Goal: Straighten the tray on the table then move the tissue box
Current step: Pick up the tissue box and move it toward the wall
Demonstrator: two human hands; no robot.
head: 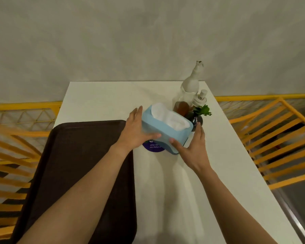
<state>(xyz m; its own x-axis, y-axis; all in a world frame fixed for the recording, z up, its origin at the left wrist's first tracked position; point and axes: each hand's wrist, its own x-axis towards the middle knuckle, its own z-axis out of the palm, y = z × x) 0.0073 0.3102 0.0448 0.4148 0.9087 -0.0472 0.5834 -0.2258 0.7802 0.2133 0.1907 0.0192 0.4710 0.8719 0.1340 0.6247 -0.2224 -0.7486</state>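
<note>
While a dark brown tray (74,173) with rounded corners and a raised rim lies flat along the left side of the smooth white table (209,173), a pale blue tissue box (163,133) with rounded edges and soft white tissue puffing from its top is tilted, partly over a round purple sticker (152,147). Its long axis runs from far left to near right. The left hand (136,129) presses the box's left end and the right hand (192,147) its near right corner, both grasping it between them, beside bottles (188,92) and a small green plant (203,110).
</note>
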